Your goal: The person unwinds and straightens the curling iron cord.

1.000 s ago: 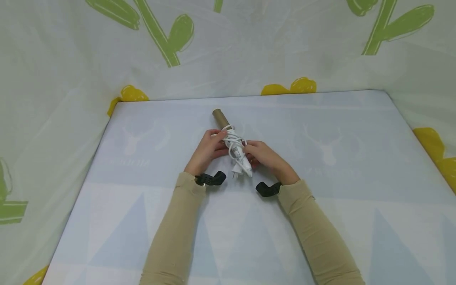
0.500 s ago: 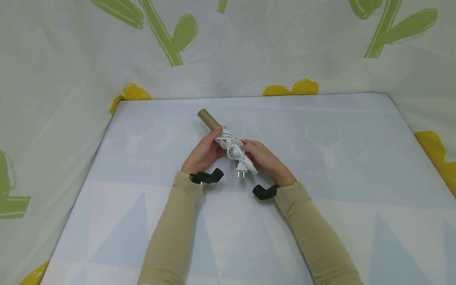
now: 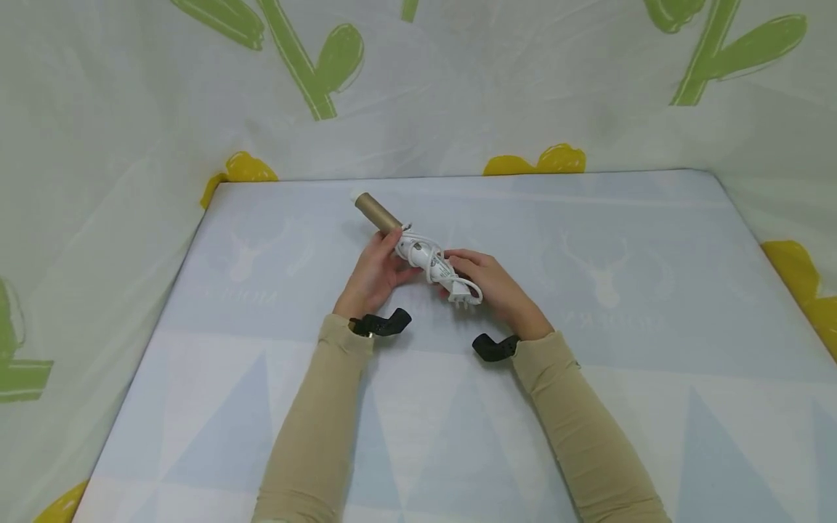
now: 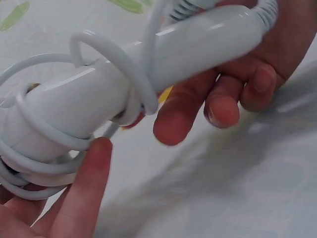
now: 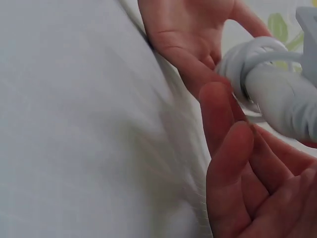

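Both hands hold a curling iron (image 3: 418, 253) above the table, its gold-brown barrel (image 3: 378, 212) pointing up and left in the head view. A white cord (image 4: 116, 59) is looped loosely around the white handle (image 4: 208, 42). My left hand (image 3: 374, 274) grips the handle near the barrel, thumb on top and fingers beneath. At the cord end, my right hand (image 3: 495, 285) holds the handle, with its fingers curled at the underside in the left wrist view. The two-pin plug (image 3: 460, 293) hangs by the handle's lower end, prongs toward the person.
A pale blue and white patterned cover lies on the table (image 3: 431, 428). Around its back and sides hangs a white curtain (image 3: 458, 87) with green leaves and yellow flowers. Black wrist-camera mounts (image 3: 382, 322) stick out inward from both wrists.
The barrel has swung to the left and the handle end to the right. The iron has rolled, bringing the plug up beside my right hand and showing the barrel's white tip.
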`<action>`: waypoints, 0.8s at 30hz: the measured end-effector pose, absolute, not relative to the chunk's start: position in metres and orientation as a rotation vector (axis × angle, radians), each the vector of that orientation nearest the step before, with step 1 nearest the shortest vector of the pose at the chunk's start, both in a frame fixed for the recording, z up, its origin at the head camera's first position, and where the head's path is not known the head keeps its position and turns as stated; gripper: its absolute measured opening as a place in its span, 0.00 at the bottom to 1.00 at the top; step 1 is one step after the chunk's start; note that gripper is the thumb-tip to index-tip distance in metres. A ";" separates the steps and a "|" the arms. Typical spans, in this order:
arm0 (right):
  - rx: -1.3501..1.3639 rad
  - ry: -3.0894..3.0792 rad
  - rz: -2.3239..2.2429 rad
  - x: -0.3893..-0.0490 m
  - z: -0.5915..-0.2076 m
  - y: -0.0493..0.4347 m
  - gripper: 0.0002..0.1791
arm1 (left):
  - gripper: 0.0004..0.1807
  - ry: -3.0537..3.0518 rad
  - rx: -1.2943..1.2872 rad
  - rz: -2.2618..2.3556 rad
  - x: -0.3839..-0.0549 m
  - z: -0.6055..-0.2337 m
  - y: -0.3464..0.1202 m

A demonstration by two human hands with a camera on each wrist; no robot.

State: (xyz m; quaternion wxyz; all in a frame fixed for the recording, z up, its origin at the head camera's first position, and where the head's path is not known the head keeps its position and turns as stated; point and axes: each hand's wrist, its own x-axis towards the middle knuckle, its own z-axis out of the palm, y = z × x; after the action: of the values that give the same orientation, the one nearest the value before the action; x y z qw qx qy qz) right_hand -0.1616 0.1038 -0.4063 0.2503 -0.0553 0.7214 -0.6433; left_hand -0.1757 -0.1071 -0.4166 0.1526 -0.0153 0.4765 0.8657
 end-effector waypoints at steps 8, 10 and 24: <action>-0.166 2.059 -1.762 -0.163 -0.402 0.111 0.24 | 0.33 1.393 -0.217 2.606 -0.179 -0.411 -0.112; -0.190 2.053 -1.785 -0.163 -0.400 0.111 0.25 | 0.32 1.395 -0.254 2.629 -0.180 -0.411 -0.114; -0.478 2.286 -1.365 -0.163 -0.392 0.109 0.25 | 0.25 1.507 -0.295 2.581 -0.181 -0.409 -0.121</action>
State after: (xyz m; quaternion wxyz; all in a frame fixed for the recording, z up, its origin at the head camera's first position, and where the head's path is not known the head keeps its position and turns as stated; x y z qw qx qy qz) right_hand -0.1631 0.1091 -0.3922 0.2168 -0.1726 0.8250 -0.4926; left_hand -0.1811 -0.1210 -0.4093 0.0692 -0.0981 0.5007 0.8573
